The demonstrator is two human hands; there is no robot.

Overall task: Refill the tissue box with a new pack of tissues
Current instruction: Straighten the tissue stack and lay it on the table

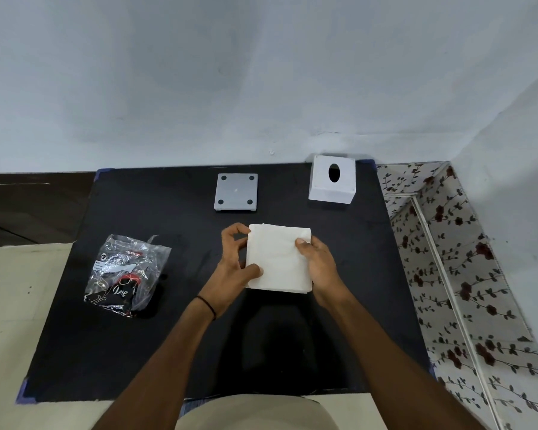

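White tissues (278,259), a bare square stack already out of its wrapper, sit in the middle of the black worktop (174,352) in the head view; the left hand (235,265) pinches its left edge with thumb on top, the right hand (319,265) clasps its right side; the empty plastic wrapper (125,274) lies crumpled to the near left; the white tissue box (332,179) stands far right, oval slot facing up, well apart from its grey base plate (236,192), which lies far centre with its four feet showing. The step in hand looks like squaring the stack; next, I judge, the box must be turned open-side up, tissues slid in, base refitted.
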